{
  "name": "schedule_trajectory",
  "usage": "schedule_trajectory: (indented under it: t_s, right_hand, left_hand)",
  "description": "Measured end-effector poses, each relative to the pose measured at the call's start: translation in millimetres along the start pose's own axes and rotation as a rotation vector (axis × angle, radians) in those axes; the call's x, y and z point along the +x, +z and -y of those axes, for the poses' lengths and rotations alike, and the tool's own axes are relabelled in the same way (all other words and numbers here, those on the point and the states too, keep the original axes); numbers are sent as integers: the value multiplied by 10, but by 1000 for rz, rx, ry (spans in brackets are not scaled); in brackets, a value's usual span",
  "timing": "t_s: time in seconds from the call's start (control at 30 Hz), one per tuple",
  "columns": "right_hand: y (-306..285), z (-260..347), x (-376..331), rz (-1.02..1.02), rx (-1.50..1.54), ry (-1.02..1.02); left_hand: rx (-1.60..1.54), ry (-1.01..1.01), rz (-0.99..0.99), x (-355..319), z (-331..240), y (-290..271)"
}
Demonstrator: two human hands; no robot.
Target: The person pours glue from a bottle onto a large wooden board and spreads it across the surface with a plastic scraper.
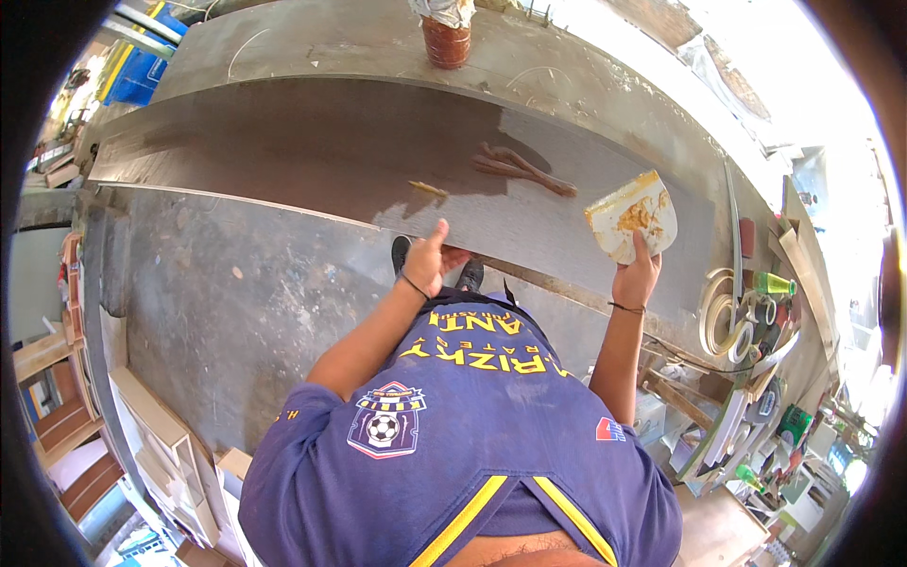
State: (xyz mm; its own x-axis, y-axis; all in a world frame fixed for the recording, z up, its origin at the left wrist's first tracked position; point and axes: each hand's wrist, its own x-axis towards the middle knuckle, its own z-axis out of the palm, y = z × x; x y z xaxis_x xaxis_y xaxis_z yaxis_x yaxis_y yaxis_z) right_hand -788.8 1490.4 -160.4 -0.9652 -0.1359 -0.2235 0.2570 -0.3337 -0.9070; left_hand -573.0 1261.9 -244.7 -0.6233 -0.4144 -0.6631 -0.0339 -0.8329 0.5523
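A long dark-brown board (293, 142) stretches across in front of me, its near edge just beyond my shoes. My left hand (435, 261) is at that near edge, thumb raised and apart from the fingers, which lie low beside the edge; no object shows in it. My right hand (640, 274) grips a flat white spreader plate (612, 225) with one straight edge and a rounded end, the thumb on its face. Orange-brown paste is smeared over the plate. On the board lie a small yellowish streak or piece (428, 188) and a twisted brown strip of cloth or cord (522, 170).
A reddish-brown container (446, 40) with a whitish wrapping stands beyond the board. Rolls of pale edging strip (720, 312) and a green bottle (773, 283) are at the right. Pale panels (156, 416) lean at the lower left. Blue-yellow bin (137, 76) sits far left.
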Motion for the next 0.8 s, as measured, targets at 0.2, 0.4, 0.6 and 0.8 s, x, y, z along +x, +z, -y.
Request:
schedule_trajectory:
  t_s: [0.2,0.4,0.6,0.8]
  right_hand:
    - [69,10,17,15,45,-24]
    - [171,36,109,56,105,12]
    - [525,-118,16,230,9,100]
    - [699,-245,-22,321,54,185]
  left_hand:
    - [-42,154,-119,140,-364,-649]
    - [37,264,-325,315,-689,-1105]
    - [8,297,-442,387,-1202,-1473]
    - [-12,394,-482,543,-1777,-1505]
